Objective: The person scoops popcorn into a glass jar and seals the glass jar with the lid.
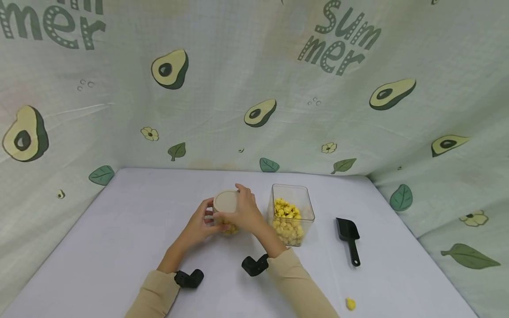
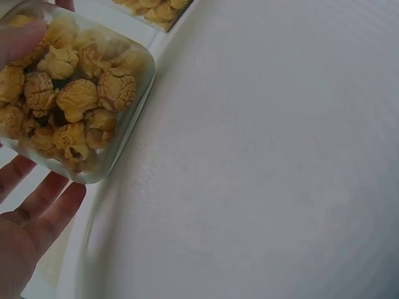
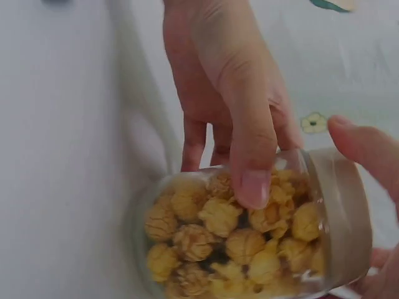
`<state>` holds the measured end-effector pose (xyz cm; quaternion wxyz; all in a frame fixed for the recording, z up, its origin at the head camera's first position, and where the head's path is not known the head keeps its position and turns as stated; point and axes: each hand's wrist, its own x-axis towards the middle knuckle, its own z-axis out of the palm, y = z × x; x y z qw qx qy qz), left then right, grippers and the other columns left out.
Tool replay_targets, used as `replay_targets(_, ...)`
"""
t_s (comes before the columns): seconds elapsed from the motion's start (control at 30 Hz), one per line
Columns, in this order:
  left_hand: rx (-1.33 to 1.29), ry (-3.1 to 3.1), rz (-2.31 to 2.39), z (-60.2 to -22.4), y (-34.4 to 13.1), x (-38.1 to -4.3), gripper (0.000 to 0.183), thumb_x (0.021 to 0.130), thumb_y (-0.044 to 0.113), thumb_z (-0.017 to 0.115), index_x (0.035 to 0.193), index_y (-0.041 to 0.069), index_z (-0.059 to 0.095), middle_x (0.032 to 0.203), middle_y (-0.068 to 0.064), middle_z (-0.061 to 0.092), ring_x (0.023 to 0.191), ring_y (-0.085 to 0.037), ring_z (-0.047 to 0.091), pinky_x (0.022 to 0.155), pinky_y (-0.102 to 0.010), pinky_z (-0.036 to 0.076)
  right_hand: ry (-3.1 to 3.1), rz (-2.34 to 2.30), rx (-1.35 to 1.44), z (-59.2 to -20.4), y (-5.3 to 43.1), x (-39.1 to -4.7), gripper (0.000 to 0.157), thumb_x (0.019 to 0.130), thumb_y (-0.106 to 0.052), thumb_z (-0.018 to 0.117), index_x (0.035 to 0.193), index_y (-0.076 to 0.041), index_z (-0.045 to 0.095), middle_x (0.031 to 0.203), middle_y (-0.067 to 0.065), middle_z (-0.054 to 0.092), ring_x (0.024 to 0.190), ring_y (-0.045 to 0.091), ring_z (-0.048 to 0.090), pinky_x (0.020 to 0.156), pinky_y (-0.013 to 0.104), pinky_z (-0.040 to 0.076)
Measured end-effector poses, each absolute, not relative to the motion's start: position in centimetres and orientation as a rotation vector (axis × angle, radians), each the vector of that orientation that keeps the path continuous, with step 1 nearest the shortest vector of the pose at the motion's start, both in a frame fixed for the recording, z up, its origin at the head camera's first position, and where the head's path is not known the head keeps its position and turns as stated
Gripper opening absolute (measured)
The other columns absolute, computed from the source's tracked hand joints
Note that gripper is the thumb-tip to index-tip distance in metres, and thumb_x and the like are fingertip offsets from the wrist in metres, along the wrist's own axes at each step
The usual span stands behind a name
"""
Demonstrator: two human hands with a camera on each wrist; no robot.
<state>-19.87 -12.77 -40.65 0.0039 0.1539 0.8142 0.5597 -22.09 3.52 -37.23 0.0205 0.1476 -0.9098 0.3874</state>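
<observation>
A clear jar [image 3: 206, 249] of popcorn with a beige lid [image 1: 225, 202] is between my two hands, in the middle of the table. My left hand [image 1: 199, 226] grips the jar's body; in the right wrist view its thumb presses the glass. My right hand [image 1: 245, 213] holds the lid from the other side, with finger and thumb around its edge. Through the glass, the left wrist view shows caramel-coloured popcorn [image 2: 78, 96] filling the jar. The lid sits on the jar's mouth.
Right of my hands stands a clear square container [image 1: 292, 221] partly filled with yellow popcorn. Farther right lies a black scoop [image 1: 350, 238]. A single yellow popcorn piece [image 1: 350, 304] is near the table's front edge. A patterned cloth [image 1: 222, 88] hangs behind the white table [image 1: 119, 238].
</observation>
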Motion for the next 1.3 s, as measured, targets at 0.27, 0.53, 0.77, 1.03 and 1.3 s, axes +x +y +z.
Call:
replay_targets(0.27, 0.552, 2.555, 1.788, -42.8, -13.2, -21.1, 0.078, 0.075, 0.008, 0.076, 0.138, 0.002, 0.03, 0.131, -0.021, 0.041, 0.107, -0.034, 0.051, 0.092, -0.051, 0.048, -2.66, 1.65, 0.501, -38.4, 4.6, -22.5, 0.106, 0.066, -0.027, 0.084, 0.147, -0.013, 0.017, 0.139, 0.008, 0.039, 0.12, 0.026, 0.042, 0.099, 0.048, 0.041)
replay_targets(0.53, 0.551, 2.553, 1.823, -44.7, -13.3, -22.2, 0.08, 0.073, 0.016, 0.079, 0.138, 0.01, 0.032, 0.128, -0.015, 0.044, 0.105, -0.03, 0.053, 0.09, -0.045, 0.051, -2.536, 1.685, 0.368, -39.4, 4.1, -22.1, 0.106, 0.063, -0.029, 0.086, 0.145, -0.014, 0.021, 0.137, 0.003, 0.045, 0.122, 0.022, 0.046, 0.102, 0.047, 0.039)
replay_targets(0.77, 0.571, 2.559, 1.815, -44.5, -13.2, -22.4, 0.081, 0.073, 0.018, 0.079, 0.138, 0.008, 0.031, 0.128, -0.017, 0.042, 0.104, -0.03, 0.052, 0.09, -0.046, 0.051, -2.535, 1.649, 0.347, -39.5, 3.8, -21.7, 0.101, 0.067, -0.033, 0.083, 0.144, -0.014, 0.021, 0.14, 0.007, 0.039, 0.123, 0.024, 0.043, 0.101, 0.047, 0.041)
replay_targets(1.03, 0.566, 2.58, 1.756, -44.3, -13.3, -22.3, 0.081, 0.076, 0.012, 0.076, 0.14, 0.001, 0.026, 0.13, -0.022, 0.039, 0.108, -0.033, 0.049, 0.092, -0.051, 0.047, -2.575, 1.476, 0.489, -39.2, 4.0, -20.9, 0.092, 0.075, -0.034, 0.077, 0.144, -0.007, 0.022, 0.142, 0.02, 0.031, 0.127, 0.033, 0.036, 0.1, 0.052, 0.04)
replay_targets(1.3, 0.564, 2.643, 1.643, -43.7, -13.7, -21.6, 0.084, 0.077, 0.023, 0.076, 0.14, 0.002, 0.025, 0.133, -0.022, 0.038, 0.111, -0.034, 0.047, 0.088, -0.051, 0.046, -2.646, 1.255, 0.668, -38.6, 5.6, -18.4, 0.066, 0.084, -0.034, 0.068, 0.136, -0.006, 0.037, 0.151, 0.014, 0.024, 0.139, 0.031, 0.025, 0.109, 0.052, 0.032)
